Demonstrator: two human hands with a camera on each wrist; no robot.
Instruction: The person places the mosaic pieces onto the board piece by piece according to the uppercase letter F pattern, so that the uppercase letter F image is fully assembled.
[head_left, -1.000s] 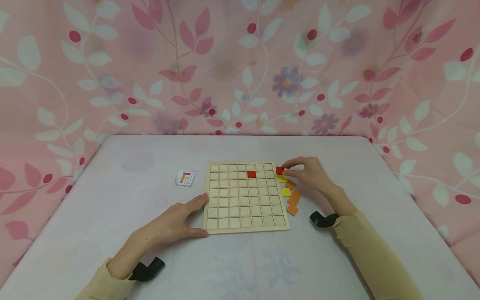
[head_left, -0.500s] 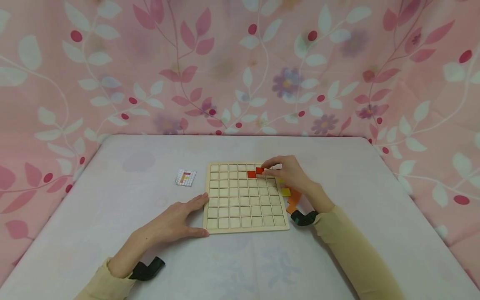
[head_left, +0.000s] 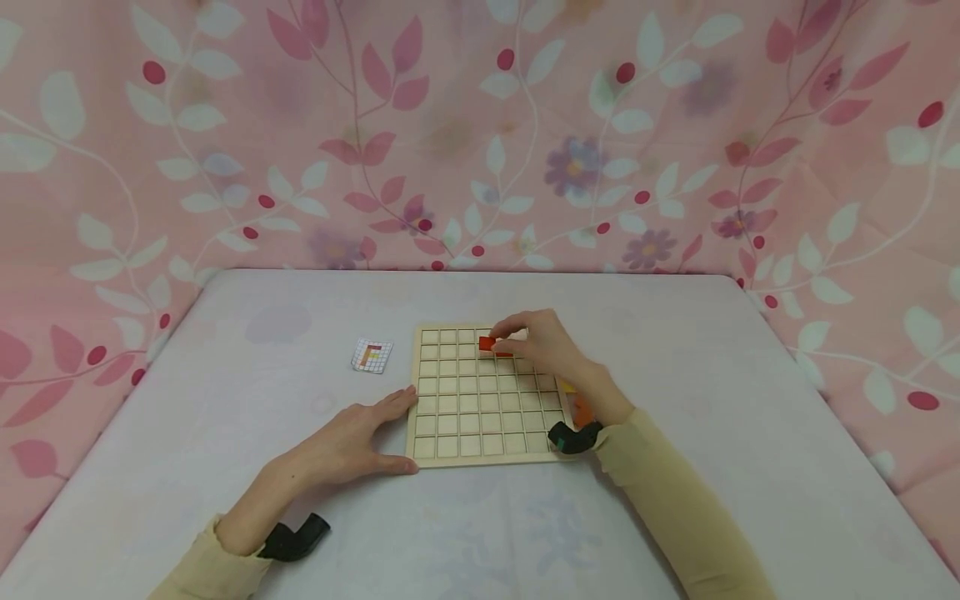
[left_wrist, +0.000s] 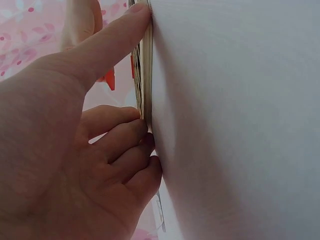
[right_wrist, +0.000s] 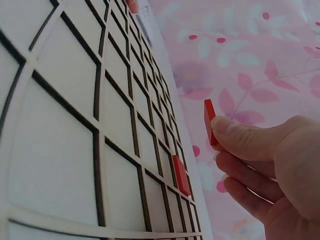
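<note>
Between thumb and fingers, my right hand (head_left: pixel 546 344) pinches a red square tile (head_left: pixel 487 342) above the wooden grid board (head_left: pixel 467 402). The right wrist view shows that held tile (right_wrist: pixel 209 122) clear of the board, and another red tile (right_wrist: pixel 181 175) lying in a cell; the right hand partly covers this one in the head view. At the board's left edge, my left hand (head_left: pixel 337 447) rests with thumb and fingers spread, touching the rim. In the left wrist view the left hand (left_wrist: pixel 85 125) has its fingertips against the board's side (left_wrist: pixel 148 75).
A small card with a coloured grid pattern (head_left: pixel 372 356) lies left of the board. Orange tiles (head_left: pixel 582 411) and a bit of yellow show at the board's right edge, partly hidden under the right wrist. A pink floral cloth (head_left: pixel 480 133) hangs behind the table.
The right hand has carried the red tile left from beside the board's right edge to over its upper middle, just left of the tile lying there. The left hand has stayed put.
</note>
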